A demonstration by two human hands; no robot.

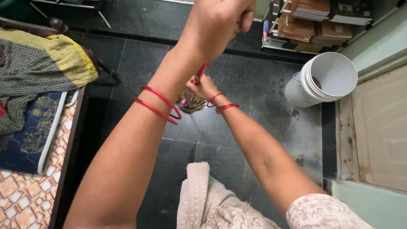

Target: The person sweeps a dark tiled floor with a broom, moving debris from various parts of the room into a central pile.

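A red stick runs between the two hands, above the dark tiled floor. It looks like the handle of a broom or duster, since a fuzzy tan bundle hangs at its low end. The left hand is high above the bundle, curled into a tight fist around the top of the stick, likely to keep it steady. The right hand is low, just beside the bundle, with its fingers wrapped close around the stick there; how hard it squeezes I cannot tell. Holding it at two spots keeps the long stick from swinging.

Red bangles sit on the left wrist, and more red bangles are on the right wrist.

To the right of the bundle stands a white bucket, tipped toward the camera. Beyond the bundle, a shelf of stacked brown books stands by the wall. To the left of the bundle is a bed with a yellow and checked cloth.
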